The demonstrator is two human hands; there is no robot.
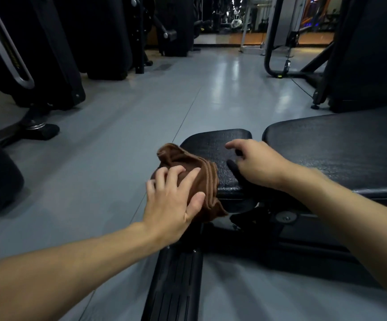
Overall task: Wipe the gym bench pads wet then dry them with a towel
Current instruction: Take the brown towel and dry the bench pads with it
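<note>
A: Where's the towel?

B: The brown towel (192, 179) lies bunched over the seat pad's (218, 156) end, at nine o'clock on the pad. The left hand (174, 202) presses flat on it, fingers spread.

A: And the right hand?

B: The right hand (257, 163) rests on the seat pad, fingers loosely curled, holding nothing. The back pad (340, 149) sits at three o'clock.

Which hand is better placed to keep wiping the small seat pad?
Left. The left hand already presses the brown towel against the seat pad edge; the right hand rests bare on the pad.
</note>
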